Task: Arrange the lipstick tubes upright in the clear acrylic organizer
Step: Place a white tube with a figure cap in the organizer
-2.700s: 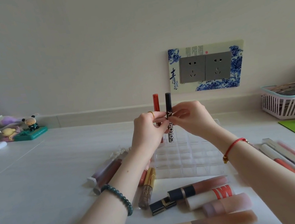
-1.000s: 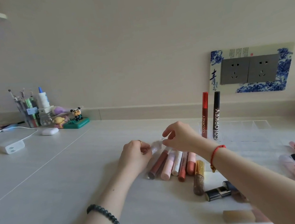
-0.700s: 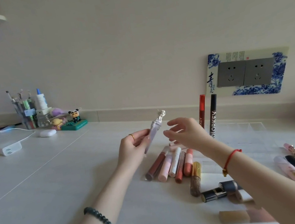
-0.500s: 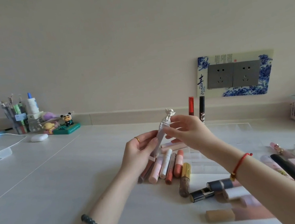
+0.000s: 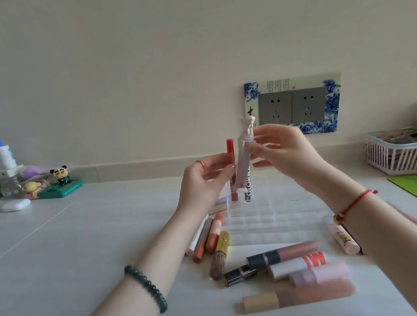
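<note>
Clear acrylic organizer [image 5: 272, 218] sits mid-bench. Both hands' fingers grip the mauve tube [image 5: 244, 169]: right hand [image 5: 281, 153] at its ornate cap, left hand [image 5: 202, 180] mid-barrel. Light, stiff, likely slippery; hold the barrel.

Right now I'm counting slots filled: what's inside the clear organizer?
The clear organizer holds a red tube upright at its back left. A second tube beside it is mostly covered by the pale tube being held.

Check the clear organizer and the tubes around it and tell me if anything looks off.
Nothing is spilled or broken. The tube with the figurine cap, held by both hands over the clear organizer, leans slightly and is not slotted yet. The red tube stands upright in the back row. Many tubes, like the beige one, lie loose on the table.
</note>
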